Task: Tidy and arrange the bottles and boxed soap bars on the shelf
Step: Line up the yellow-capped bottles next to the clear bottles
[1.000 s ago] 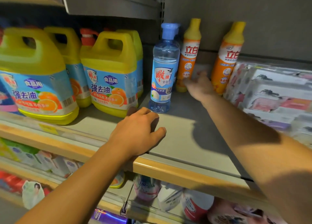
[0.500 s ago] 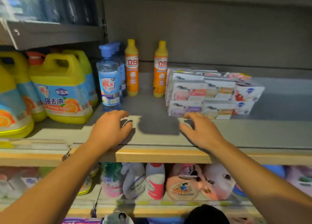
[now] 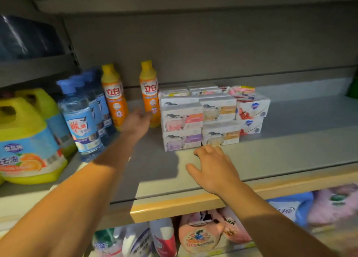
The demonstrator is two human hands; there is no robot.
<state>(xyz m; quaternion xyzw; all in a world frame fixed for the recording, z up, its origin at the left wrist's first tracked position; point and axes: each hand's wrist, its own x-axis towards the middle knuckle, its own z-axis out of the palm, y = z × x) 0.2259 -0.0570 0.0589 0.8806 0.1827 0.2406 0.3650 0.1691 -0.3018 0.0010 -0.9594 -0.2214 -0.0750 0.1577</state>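
The bay is dim and warm-toned, its upper back panel sunk in grey gloom, while light from behind the person falls across the shelf [image 3: 271, 160] and lays a hard dark shadow of an arm on its front. The left hand [image 3: 136, 122] is smeared by motion, and the blue bottles [image 3: 83, 121] and yellow jugs [image 3: 25, 140] look soft. Toward the edges the wide lens bows the shelf lines, and the lower right corner dissolves into blur.

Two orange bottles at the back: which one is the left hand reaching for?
The right-hand orange bottle, beside the soap boxes; the left hand is at its base.
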